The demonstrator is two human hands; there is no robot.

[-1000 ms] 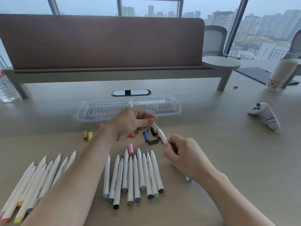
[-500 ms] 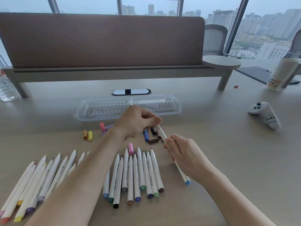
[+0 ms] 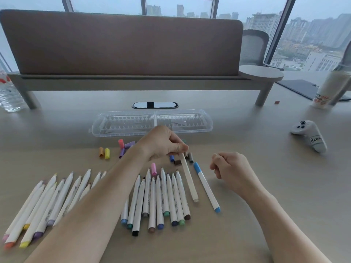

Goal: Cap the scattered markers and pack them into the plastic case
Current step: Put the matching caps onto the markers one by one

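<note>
1. Case (image 3: 152, 121): clear plastic, lying lengthwise on the bench (image 3: 266, 186), closed as far as can be told; it serves as the landmark below.
2. Left hand (image 3: 163, 143): just in front of the case, its grip pinched shut on the upper end of a cream marker (image 3: 189, 179), whose lower end rests on the bench.
3. Right hand (image 3: 230, 166): in front of the case and to the right, loosely curled, grip holding nothing visible.
4. Blue marker (image 3: 207, 186): capped, lying on the bench just right of the cream marker, apart from both hands.
5. Middle row (image 3: 159, 202): uncapped markers side by side, well in front of the case, tips pointing towards it; one pink cap (image 3: 153, 168) stands among the tips.
6. Left row (image 3: 43, 205): more uncapped markers, in front of the case and to the left.
7. Loose caps (image 3: 114, 150): orange, yellow, pink and purple near the case's left half; blue, brown and dark ones beside the left hand.
</note>
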